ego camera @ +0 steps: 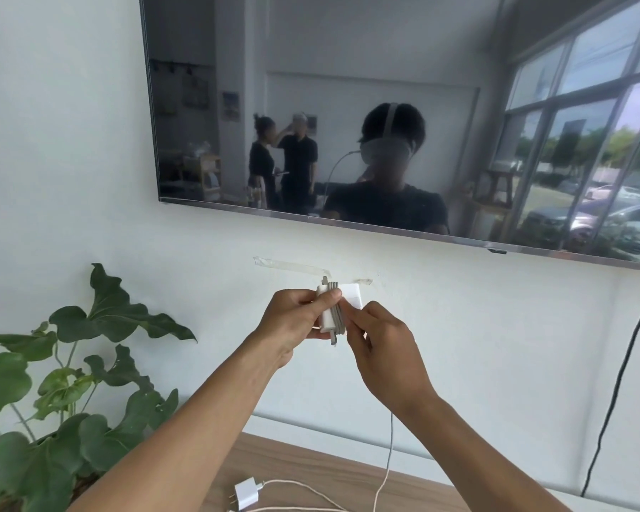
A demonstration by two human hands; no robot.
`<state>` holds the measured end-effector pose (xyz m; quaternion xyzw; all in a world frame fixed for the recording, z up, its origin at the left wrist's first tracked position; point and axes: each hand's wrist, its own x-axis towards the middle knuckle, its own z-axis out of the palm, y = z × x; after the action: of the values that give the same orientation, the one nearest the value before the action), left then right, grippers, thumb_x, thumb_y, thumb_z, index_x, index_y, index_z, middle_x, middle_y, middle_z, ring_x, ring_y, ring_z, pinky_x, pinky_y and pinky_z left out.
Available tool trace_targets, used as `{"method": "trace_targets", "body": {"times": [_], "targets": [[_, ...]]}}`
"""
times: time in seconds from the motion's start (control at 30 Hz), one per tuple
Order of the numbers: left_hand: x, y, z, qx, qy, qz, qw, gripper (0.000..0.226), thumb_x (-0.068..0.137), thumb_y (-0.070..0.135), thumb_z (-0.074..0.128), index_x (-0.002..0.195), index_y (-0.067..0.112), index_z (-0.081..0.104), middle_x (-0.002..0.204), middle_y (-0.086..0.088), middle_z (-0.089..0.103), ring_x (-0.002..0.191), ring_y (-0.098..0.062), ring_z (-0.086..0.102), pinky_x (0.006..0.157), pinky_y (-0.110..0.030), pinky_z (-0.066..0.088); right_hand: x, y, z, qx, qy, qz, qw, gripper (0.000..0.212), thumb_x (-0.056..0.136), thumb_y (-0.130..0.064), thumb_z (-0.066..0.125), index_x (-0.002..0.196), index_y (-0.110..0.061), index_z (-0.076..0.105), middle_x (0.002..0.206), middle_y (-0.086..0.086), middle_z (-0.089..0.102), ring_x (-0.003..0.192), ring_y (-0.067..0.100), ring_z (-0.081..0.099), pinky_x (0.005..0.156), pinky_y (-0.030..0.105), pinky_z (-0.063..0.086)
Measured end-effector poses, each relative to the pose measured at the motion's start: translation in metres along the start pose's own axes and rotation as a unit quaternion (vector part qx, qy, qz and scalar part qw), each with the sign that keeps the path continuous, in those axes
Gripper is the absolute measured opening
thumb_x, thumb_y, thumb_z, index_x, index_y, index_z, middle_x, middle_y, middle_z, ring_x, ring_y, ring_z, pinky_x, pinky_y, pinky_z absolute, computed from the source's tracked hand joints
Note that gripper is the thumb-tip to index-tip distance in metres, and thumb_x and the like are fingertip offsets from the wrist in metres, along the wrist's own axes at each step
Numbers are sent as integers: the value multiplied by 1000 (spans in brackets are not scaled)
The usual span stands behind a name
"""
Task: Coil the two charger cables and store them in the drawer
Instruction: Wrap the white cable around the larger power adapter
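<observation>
The left hand (pixel 292 319) clamps the white square charger brick (pixel 333 308) while the right hand (pixel 377 349) pinches its grey cable (pixel 390 448), mid-coil; winding the slack seems next.

White wall (pixel 71 142) carries a mounted dark TV (pixel 348 105) reflecting bright daylit windows. Two tape strips (pixel 292 266) below it. Black cord (pixel 621 382) hangs at right. Leafy green plant (pixel 71 382) at left beside wooden worktop (pixel 292 463).
</observation>
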<state>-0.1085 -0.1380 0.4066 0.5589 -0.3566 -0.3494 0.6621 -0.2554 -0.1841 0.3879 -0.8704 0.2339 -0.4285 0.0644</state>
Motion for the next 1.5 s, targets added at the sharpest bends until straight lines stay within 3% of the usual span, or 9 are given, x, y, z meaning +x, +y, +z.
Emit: {"method": "trace_targets", "body": {"times": [0.17, 0.27, 0.4, 0.6, 0.77, 0.93, 1.1, 1.33, 1.5], "targets": [[1, -2, 0, -2, 39, 21, 999, 25, 88, 24, 70, 79, 1, 71, 69, -9, 70, 55, -19, 69, 57, -29, 60, -19, 1, 6, 131, 29, 58, 989, 29, 93, -9, 55, 116, -25, 67, 68, -18, 50, 53, 8, 42, 52, 10, 32], [0, -7, -1, -5, 41, 24, 999, 27, 89, 24, 69, 82, -2, 72, 72, -10, 71, 57, -21, 69, 57, -29, 59, -28, 4, 10, 228, 22, 146, 962, 16, 92, -19, 60, 98, -29, 71, 46, -14, 43, 44, 10, 31, 48, 15, 28], [-2, -9, 1, -12, 20, 31, 999, 32, 91, 25, 67, 89, -7, 72, 75, -9, 71, 61, -21, 69, 60, -30, 59, -27, 9, 9, 343, -2, 238, 909, 10, 87, -26, 67, 81, -19, 68, 49, -11, 44, 46, 14, 30, 45, 19, 30], [-8, -7, -2, -25, -77, 47, 996, 32, 94, 25, 61, 98, -6, 70, 85, -12, 71, 72, -22, 68, 67, -31, 57, -26, 21, 8, 302, -20, 230, 925, 15, 87, -33, 65, 75, -26, 69, 50, -10, 44, 51, 17, 31, 50, 26, 30], [-14, -6, -9, -1, -162, 57, 985, 27, 94, 22, 58, 104, -1, 70, 97, -12, 70, 89, -24, 68, 81, -36, 58, -27, 29, 9, 295, -73, 214, 928, 21, 88, -28, 65, 74, -14, 71, 51, -11, 46, 47, 4, 36, 50, 16, 31], [-22, -6, -19, 74, -232, 49, 969, 23, 87, 27, 64, 99, 9, 72, 86, 0, 73, 83, -17, 69, 78, -29, 57, -12, 40, -6, 267, -245, 226, 904, 40, 91, -5, 55, 55, -21, 60, 48, -12, 43, 49, 11, 30, 48, 22, 25], [-31, -13, -23, 200, -257, 75, 943, 18, 91, 25, 66, 94, 9, 73, 63, 16, 61, 61, -3, 57, 64, -16, 46, 8, 38, -31, 270, -347, 257, 861, 50, 92, -2, 51, 46, -21, 55, 48, -8, 42, 47, 9, 30, 47, 17, 26], [-27, -11, -28, 279, -258, 106, 919, 24, 89, 33, 68, 90, 9, 72, 70, 0, 60, 64, -10, 53, 64, -19, 44, 19, 38, -38, 279, -386, 338, 812, 46, 93, -14, 57, 47, -21, 58, 52, -7, 43, 50, 11, 28, 50, 21, 29], [-20, -21, -29, 346, -248, 111, 898, 38, 79, 54, 69, 83, 16, 70, 71, -3, 57, 67, -15, 49, 66, -32, 41, 24, 29, -40, 228, -370, 357, 827, 13, 85, -16, 64, 81, -7, 72, 60, -3, 40, 50, 12, 28, 49, 20, 27]]}}
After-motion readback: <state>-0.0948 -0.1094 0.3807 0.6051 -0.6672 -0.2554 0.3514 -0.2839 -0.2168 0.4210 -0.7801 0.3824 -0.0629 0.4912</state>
